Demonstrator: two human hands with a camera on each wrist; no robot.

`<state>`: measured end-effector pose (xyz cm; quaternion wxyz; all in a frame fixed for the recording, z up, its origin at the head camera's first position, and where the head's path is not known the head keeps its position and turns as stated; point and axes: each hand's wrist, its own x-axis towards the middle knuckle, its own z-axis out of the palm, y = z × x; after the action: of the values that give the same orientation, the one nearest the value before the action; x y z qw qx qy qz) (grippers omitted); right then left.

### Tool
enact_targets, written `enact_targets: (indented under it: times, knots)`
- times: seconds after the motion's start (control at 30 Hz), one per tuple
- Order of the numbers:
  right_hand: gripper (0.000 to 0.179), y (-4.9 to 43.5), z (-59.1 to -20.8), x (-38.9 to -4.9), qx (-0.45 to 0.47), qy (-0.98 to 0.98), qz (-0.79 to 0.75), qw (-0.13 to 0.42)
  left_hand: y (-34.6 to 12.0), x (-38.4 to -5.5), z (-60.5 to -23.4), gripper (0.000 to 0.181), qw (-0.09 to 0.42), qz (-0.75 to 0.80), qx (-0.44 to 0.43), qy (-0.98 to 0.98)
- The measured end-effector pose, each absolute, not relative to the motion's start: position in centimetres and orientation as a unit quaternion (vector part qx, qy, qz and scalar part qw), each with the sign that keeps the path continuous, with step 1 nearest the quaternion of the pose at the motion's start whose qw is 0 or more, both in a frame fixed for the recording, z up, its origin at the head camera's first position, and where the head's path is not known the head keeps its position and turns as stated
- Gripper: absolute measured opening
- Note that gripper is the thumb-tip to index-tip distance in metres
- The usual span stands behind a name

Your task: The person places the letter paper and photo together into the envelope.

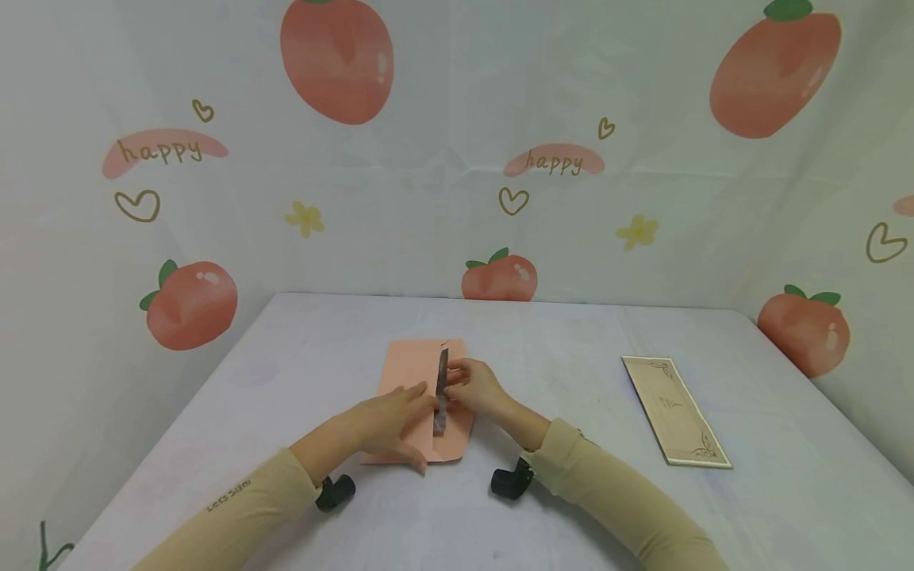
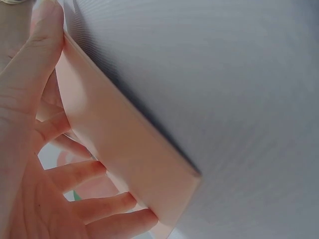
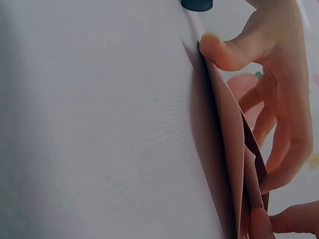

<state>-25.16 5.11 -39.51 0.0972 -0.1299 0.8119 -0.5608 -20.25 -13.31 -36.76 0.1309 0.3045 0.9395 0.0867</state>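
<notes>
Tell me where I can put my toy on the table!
The table is bare between the right hand and the tan card, and behind the pink folder up to the wall cloth. It's crowded at the folder: the left hand is there too, with two black objects nearby.

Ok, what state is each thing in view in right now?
Pink folder: partly open, layers parted at one edge.
Dark strip: showing in the folder's gap; identity unclear.
Left hand: fingers extended, resting on the folder.
Right hand: fingers curled, pinching at the folder's opening.
Beige card: lying flat, printed face up.
</notes>
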Motion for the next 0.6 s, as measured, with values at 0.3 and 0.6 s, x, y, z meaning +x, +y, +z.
enact_targets:
  times: [0.3,0.6]
  knots:
    - [0.047,4.94,-39.73,-25.23,-0.137,0.821,-0.547,0.091,-13.28,-20.21,-36.71,0.084,0.133,0.09,0.302,0.94]
    - [0.047,4.68,-39.68,-25.26,-0.143,0.827,-0.534,0.098,-13.3,-20.13,-36.65,0.086,0.133,0.092,0.302,0.939]
